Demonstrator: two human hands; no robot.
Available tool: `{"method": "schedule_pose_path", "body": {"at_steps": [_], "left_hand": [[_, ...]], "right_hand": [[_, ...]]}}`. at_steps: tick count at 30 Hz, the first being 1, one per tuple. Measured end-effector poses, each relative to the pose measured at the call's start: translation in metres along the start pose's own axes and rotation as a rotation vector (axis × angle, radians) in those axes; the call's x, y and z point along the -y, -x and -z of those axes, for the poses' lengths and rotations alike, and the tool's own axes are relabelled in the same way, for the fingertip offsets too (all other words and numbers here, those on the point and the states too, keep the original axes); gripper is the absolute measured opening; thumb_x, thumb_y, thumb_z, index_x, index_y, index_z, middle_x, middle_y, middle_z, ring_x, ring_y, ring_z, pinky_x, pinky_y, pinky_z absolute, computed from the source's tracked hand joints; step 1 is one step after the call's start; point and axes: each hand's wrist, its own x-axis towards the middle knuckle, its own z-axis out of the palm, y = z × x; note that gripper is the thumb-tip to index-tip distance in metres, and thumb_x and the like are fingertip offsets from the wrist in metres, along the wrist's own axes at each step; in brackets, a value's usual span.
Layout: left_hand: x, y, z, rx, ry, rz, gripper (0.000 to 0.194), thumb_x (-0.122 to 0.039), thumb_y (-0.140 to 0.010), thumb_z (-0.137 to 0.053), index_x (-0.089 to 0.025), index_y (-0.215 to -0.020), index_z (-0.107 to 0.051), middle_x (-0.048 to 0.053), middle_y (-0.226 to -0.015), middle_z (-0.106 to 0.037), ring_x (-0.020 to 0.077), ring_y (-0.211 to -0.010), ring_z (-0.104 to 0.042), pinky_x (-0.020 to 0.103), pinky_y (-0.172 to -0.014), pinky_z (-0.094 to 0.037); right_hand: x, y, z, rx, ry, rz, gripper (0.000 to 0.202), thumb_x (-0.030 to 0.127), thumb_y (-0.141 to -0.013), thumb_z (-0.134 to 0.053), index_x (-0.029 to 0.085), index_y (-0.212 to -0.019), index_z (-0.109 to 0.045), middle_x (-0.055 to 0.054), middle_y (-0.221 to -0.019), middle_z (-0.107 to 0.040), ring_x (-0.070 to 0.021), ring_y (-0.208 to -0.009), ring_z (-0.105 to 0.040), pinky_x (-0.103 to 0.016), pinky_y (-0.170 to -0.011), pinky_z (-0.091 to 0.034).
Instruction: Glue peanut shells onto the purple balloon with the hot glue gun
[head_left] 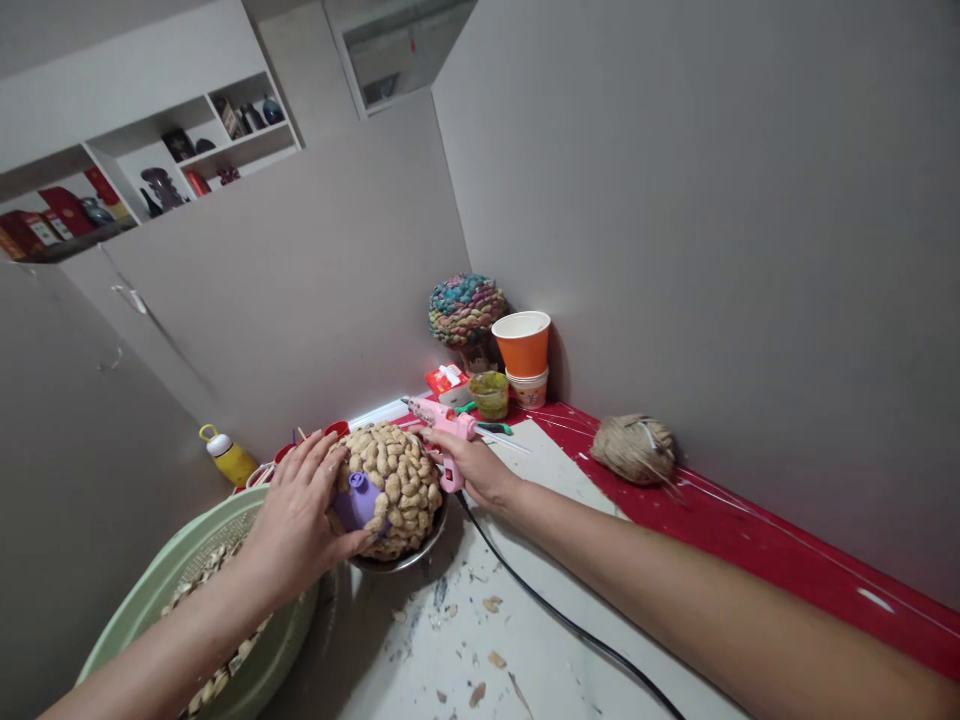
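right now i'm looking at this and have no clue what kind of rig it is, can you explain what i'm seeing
There is no machine here: just a person's two bare hands, seen in one picture from a camera worn on the head, looking forward and down. The left hand lies spread against a peanut-covered ball with a purple patch showing; the ball sits in a metal bowl. The right hand holds a pink glue gun. A green basin of peanuts stands at the left. Scraps litter the pale board, and on the red surface sits a bundle of twine. An orange cup stands farther back.
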Motion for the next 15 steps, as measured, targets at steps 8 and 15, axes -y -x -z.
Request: {"method": "schedule_pose_path", "body": {"at_steps": [8,15], "left_hand": [[0.003,0.009,-0.002,-0.066,-0.032,0.031,0.084,-0.059,-0.072,-0.070,-0.016,-0.136,-0.036,0.023,-0.143,-0.047,0.0411,-0.136,-0.037,0.063,-0.106,-0.037],[0.001,0.025,0.000,-0.113,-0.035,0.108,0.073,-0.057,-0.075,-0.068,-0.019,-0.130,-0.039,0.023,-0.144,-0.043,0.0419,-0.137,-0.035,0.065,-0.104,-0.038]], "right_hand": [[0.000,-0.001,0.000,0.001,-0.008,0.012,0.025,0.036,-0.066,-0.075,0.018,-0.082,-0.070,-0.004,-0.083,-0.072,-0.0211,-0.085,-0.065,-0.026,-0.065,-0.048],[-0.005,-0.005,0.004,-0.031,-0.018,-0.004,0.027,0.038,-0.065,-0.078,0.017,-0.081,-0.072,-0.005,-0.079,-0.073,-0.0233,-0.084,-0.066,-0.027,-0.061,-0.048]]}}
